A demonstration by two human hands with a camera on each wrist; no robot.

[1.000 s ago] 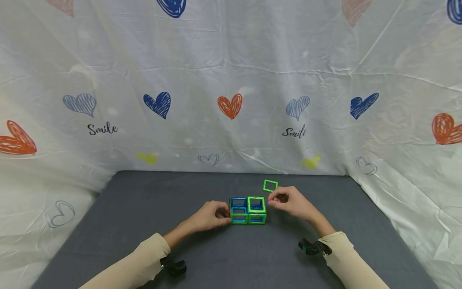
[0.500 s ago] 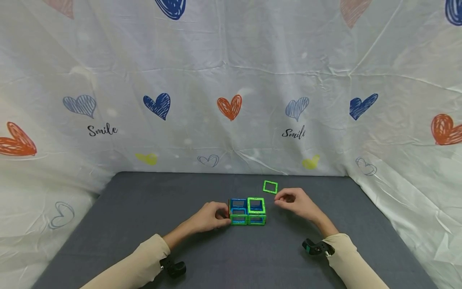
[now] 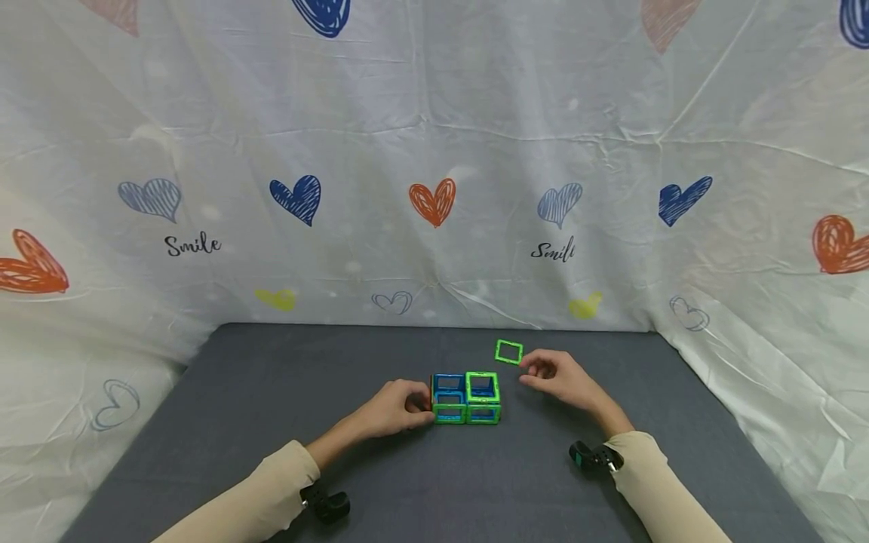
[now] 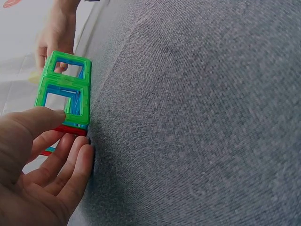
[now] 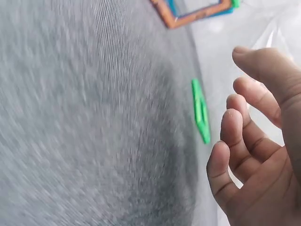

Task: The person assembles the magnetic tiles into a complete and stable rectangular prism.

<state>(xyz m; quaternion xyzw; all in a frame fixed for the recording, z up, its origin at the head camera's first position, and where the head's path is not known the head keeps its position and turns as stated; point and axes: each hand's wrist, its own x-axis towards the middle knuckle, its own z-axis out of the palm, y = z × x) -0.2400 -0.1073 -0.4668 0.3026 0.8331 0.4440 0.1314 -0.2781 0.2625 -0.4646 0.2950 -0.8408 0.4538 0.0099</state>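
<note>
A structure of square magnetic tiles (image 3: 465, 412), green and blue with a red side at its left end, stands on the dark cloth. My left hand (image 3: 394, 408) grips its left end; in the left wrist view the thumb lies on the green front tile (image 4: 86, 104) and the fingers are at the red side (image 4: 75, 130). A loose green square tile (image 3: 508, 351) lies flat behind the structure. Beside that tile is my right hand (image 3: 558, 377), fingers loosely bent and holding nothing. The right wrist view has the tile (image 5: 201, 112) apart from the fingertips and an orange-edged end of the structure (image 5: 197, 17).
A dark grey cloth (image 3: 224, 422) covers the table. Behind and at both sides hangs a white sheet (image 3: 366, 249) printed with hearts and words. Black wrist cameras (image 3: 592, 457) sit at both cuffs.
My right hand has moved away from the structure's right side, toward the right and the loose green tile. The left hand and the structure have stayed in place.
</note>
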